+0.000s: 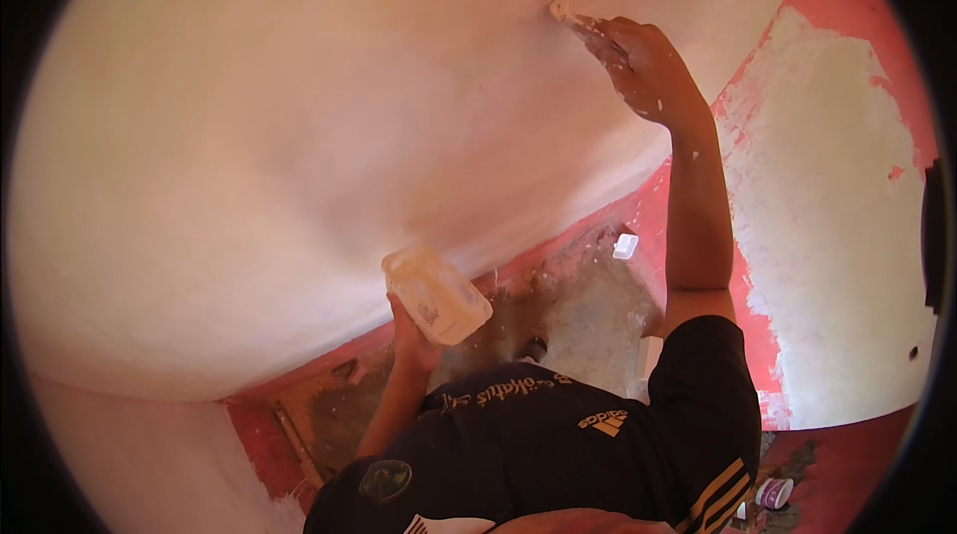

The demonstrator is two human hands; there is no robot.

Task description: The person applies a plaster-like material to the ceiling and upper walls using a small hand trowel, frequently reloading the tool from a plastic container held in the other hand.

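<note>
My right hand [648,73] is raised at the upper right, its fingers closed around a slim hand tool [561,11]. Pale paste coats the tool's tip, which meets or nearly meets the pale wall [299,95]; whether it is a brush or a putty knife I cannot tell. Lower down, my left hand [407,337] grips a rectangular plastic tub [439,297] smeared with cream-coloured paste. The tub is tilted, close to the foot of the wall in the picture. White specks dot my right hand and forearm.
A red wall with a rough pale patch [817,185] stands at the right. Along the wall's foot runs a red band [543,255] above a stained floor [588,320]. A small white container [625,246] lies there, and a white-and-purple tub [774,493] sits at the lower right.
</note>
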